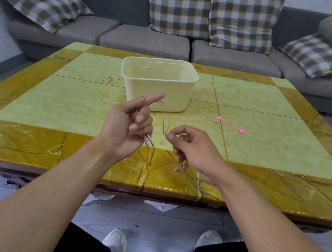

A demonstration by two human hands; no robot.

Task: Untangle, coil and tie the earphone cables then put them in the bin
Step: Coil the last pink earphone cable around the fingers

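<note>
A thin brownish-pink earphone cable (167, 119) runs between my two hands above the near part of the table. My left hand (130, 126) grips several strands of it, index finger pointing up and away, with two plug-like ends (148, 140) hanging below the palm. My right hand (191, 148) pinches the cable's loop between thumb and forefinger. A cream plastic bin (159, 81) stands just behind my hands, with nothing visible inside. A pink tie strap (231, 124) lies flat on the table to the right.
The yellow and amber tiled table (59, 100) has its front edge close to me. A grey sofa (146, 41) with checked cushions stands behind it. My knees and white shoes (115, 245) are below the table edge.
</note>
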